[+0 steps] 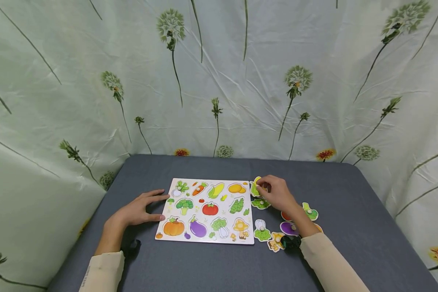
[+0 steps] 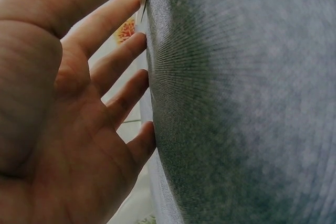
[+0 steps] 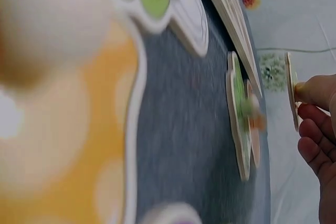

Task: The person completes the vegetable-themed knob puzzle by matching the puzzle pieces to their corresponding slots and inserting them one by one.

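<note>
My right hand (image 1: pixel 275 192) pinches a corn puzzle piece (image 1: pixel 255 187) by its small knob, just off the board's upper right corner. In the right wrist view that piece (image 3: pixel 292 92) is seen edge-on, raised above the table between thumb and fingers. A green leafy piece (image 1: pixel 260 203) lies below it. My left hand (image 1: pixel 136 209) has its fingers spread, with fingertips and thumb at the left edge of the white vegetable puzzle board (image 1: pixel 197 205). In the left wrist view the left palm (image 2: pixel 84 129) shows with extended fingers.
Right of the board lie a bok choy piece (image 1: pixel 262 232), a mushroom piece (image 1: pixel 274 243), an eggplant piece (image 1: pixel 289 228) and a green piece (image 1: pixel 310 211). The right forearm partly covers a red piece (image 1: pixel 286 216). A dandelion-patterned curtain (image 1: pixel 241 81) hangs behind the grey table (image 1: pixel 190 267).
</note>
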### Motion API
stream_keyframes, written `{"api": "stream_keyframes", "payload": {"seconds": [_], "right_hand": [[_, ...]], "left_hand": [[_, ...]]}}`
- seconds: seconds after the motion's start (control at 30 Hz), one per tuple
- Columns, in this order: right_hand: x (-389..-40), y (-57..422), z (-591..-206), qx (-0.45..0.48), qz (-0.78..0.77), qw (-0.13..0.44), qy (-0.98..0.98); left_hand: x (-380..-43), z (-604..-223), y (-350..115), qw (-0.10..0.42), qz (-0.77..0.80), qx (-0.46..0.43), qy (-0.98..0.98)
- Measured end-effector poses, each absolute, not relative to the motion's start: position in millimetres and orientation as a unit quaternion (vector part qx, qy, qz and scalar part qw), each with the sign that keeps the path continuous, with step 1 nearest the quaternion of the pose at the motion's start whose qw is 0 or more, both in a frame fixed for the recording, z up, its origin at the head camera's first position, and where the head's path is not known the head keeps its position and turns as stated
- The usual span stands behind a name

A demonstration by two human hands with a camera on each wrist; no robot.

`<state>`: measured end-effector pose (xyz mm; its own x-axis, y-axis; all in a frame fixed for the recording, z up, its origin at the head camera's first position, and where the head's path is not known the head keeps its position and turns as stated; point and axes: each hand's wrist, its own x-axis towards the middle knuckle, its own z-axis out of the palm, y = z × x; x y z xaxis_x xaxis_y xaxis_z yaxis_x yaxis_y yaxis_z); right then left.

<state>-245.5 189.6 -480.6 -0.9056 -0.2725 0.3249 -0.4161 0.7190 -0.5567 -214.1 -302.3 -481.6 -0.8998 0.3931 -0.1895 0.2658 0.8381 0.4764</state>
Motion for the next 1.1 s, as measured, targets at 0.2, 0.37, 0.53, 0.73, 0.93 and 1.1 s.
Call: {"api": "stream_keyframes", "payload": {"seconds": [0.2, 0.37, 0.53, 0.73, 0.93, 1.1], "right_hand": [[-247, 170, -480, 0.191, 0.348, 0.098, -0.913], [-248, 154, -479, 0.211, 0.354, 0.091, -0.907], [-251, 141, -480, 0.220, 0.356, 0.083, -0.904], [-254, 126, -480, 0.238, 0.357, 0.080, -0.900], [-257, 111, -479, 0.256, 0.355, 0.075, -0.896], [-259, 100, -480, 0.240, 0.351, 0.058, -0.903]], "left_hand": [[-214, -481, -303, 0.142, 0.225, 0.175, 0.948], [-214, -480, -302, 0.145, 0.225, 0.169, 0.949], [-214, -479, -301, 0.144, 0.229, 0.169, 0.948], [-212, -477, -299, 0.147, 0.223, 0.165, 0.949], [-212, -477, -299, 0.147, 0.225, 0.166, 0.949], [-213, -478, -300, 0.146, 0.227, 0.164, 0.949]]}}
